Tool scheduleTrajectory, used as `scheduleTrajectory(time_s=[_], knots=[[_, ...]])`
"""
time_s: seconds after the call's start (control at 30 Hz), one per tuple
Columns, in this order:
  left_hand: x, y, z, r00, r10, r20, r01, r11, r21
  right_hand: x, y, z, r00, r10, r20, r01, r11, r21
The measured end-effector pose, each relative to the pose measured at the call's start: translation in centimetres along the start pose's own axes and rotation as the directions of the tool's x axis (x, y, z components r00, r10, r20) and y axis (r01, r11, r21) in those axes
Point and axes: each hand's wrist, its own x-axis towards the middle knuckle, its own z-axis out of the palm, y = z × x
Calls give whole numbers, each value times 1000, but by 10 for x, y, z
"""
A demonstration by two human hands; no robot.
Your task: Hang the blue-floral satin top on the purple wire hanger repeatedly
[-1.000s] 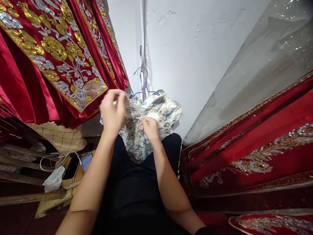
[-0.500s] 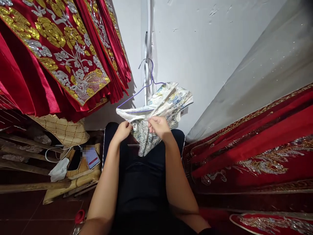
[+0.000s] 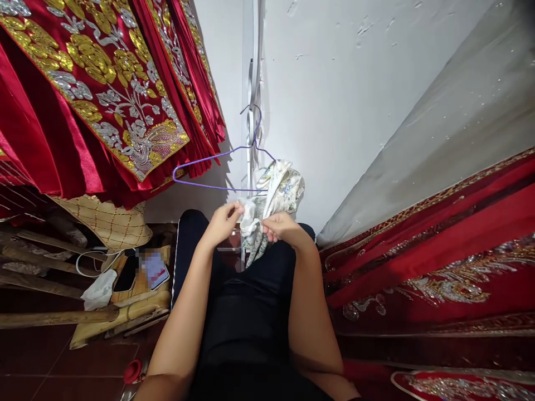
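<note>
A purple wire hanger (image 3: 209, 186) hangs from a white stand in front of the wall. Its left arm is bare, and a white floral garment (image 3: 288, 189) is bunched over its right side. My left hand (image 3: 225, 223) pinches a white edge of the garment below the hanger's lower bar. With fingers closed, my right hand (image 3: 282, 227) grips the cloth a little farther right. The garment's lower folds dangle between my hands, above my knees.
Red embroidered clothes (image 3: 137, 111) hang at upper left. More red beaded cloth (image 3: 438, 278) lies along the right, beside a grey translucent cover (image 3: 443, 145). At lower left, a bamboo stool (image 3: 125, 312) holds a phone (image 3: 157, 273), a dark phone and a white tissue (image 3: 99, 289).
The garment has come off the hanger's left arm and is bunched toward the right. My left hand has moved slightly up and right; my right hand has shifted right and down.
</note>
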Motion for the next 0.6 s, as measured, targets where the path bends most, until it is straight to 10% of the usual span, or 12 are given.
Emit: scheduleTrajectory(time_s=[0.13, 0.33, 0.5, 0.6], knots=[[3, 34, 2, 987, 83, -139, -113, 967, -229, -6, -1, -5, 998, -10, 62, 19, 990, -139], [-9, 68, 22, 974, 164, 157, -115, 952, -284, -18, -25, 4, 932, -360, -35, 357, 931, -73], [-3, 62, 33, 973, 221, -67, -231, 918, -323, -29, -39, 16, 935, -346, 75, 343, 938, 46], [-1, 43, 28, 988, 134, 77, -107, 951, -289, -35, -41, 17, 962, -275, 2, 274, 959, 74]])
